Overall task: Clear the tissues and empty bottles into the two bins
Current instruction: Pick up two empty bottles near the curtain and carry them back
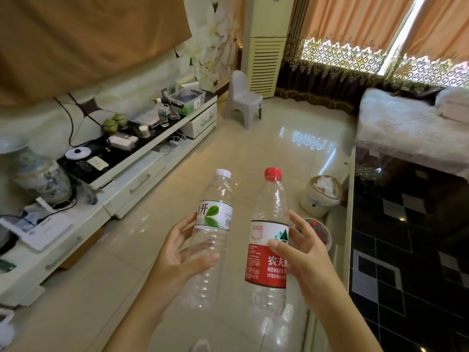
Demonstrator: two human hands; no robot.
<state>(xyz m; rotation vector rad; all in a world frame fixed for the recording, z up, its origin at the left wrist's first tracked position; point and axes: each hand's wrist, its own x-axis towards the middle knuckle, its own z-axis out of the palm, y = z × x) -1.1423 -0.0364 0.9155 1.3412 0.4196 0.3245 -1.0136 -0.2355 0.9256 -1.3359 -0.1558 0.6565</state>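
My left hand (181,252) grips an empty clear bottle with a white cap and a green-leaf label (214,217). My right hand (304,252) grips an empty clear bottle with a red cap and a red label (269,250). Both bottles are held upright over the tiled floor, side by side. To the right, on the floor beside the dark table, stands a pale bin (320,196) with crumpled white tissues in it. A second bin (320,232), partly hidden behind my right hand, holds bottles with red caps.
A long white TV cabinet (142,179) cluttered with jars, boxes and cables runs along the left wall. A dark glass-topped table (411,245) fills the right side. A grey plastic chair (242,100) stands at the back, a sofa (406,128) at the far right.
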